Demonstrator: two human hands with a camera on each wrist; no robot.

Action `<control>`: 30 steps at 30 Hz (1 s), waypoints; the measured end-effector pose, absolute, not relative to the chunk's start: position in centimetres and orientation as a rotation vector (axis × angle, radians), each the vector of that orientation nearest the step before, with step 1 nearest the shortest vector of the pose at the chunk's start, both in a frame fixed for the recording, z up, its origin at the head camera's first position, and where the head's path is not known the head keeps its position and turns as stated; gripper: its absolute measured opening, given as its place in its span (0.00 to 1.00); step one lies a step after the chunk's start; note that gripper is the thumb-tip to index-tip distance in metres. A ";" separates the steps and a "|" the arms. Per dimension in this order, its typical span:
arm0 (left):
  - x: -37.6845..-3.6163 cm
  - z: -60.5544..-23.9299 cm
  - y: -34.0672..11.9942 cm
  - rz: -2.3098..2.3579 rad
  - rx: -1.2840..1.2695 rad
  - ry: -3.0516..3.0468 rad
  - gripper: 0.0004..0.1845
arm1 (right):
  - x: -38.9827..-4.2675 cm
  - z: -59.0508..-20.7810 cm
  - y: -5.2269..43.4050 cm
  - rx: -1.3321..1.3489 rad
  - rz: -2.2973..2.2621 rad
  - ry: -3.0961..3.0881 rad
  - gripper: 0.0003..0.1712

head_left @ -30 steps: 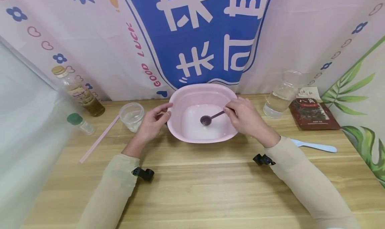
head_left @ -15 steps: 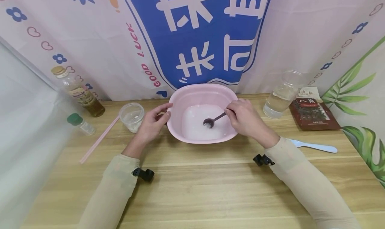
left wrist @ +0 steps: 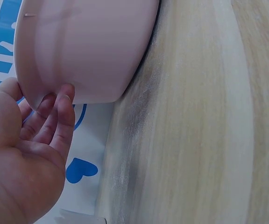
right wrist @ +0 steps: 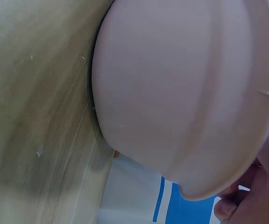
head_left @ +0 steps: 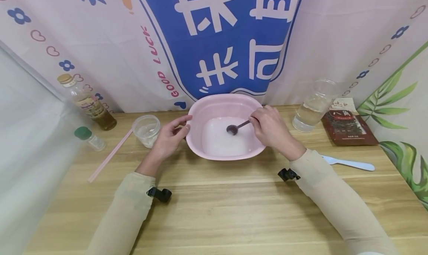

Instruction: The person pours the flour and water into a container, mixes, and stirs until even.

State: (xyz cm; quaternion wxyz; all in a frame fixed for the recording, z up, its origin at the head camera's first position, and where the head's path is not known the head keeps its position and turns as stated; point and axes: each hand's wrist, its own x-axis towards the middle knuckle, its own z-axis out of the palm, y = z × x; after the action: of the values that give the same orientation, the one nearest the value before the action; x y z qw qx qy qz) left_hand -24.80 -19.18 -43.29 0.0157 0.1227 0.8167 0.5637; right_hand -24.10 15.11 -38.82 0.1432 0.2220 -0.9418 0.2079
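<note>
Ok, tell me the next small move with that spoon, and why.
Probably sweep the spoon round through the white liquid: the right hand holds it with its bowl at the basin's far side, and the left hand steadies the rim.

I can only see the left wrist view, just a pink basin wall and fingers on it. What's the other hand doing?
Observer: The right hand pinches a dark spoon over the pink basin.
Operator: Anything inside the basin?
Observer: Yes, a whitish, cloudy liquid; the spoon's bowl sits in it.
Operator: What's beside my left hand?
Observer: A small clear plastic cup stands just to its left, apart from it.
</note>
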 end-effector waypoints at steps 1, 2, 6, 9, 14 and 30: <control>-24.8 -43.3 -19.2 1.756 0.384 2.538 0.23 | -24.1 -38.9 15.1 0.637 0.601 -2.714 0.11; -24.8 -43.3 -19.2 1.759 0.385 2.535 0.23 | -24.2 -38.9 15.1 0.635 0.605 -2.710 0.11; -24.8 -43.3 -19.1 1.760 0.383 2.536 0.23 | -24.3 -39.0 15.1 0.633 0.616 -2.710 0.11; -24.8 -43.3 -19.1 1.757 0.377 2.541 0.23 | -24.1 -38.8 15.0 0.651 0.637 -2.725 0.11; -24.8 -43.3 -19.1 1.764 0.376 2.535 0.23 | -23.7 -38.6 14.5 0.693 0.678 -2.725 0.12; -24.8 -43.3 -19.2 1.782 0.391 2.521 0.23 | -22.1 -38.7 12.1 0.930 0.739 -2.614 0.10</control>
State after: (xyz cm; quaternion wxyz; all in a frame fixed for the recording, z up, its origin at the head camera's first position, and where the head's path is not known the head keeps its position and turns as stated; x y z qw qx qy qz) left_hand -24.79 -19.16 -43.33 0.0146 0.1257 0.8100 0.5726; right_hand -22.13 12.14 -38.67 0.1345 0.3210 -0.9021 0.2551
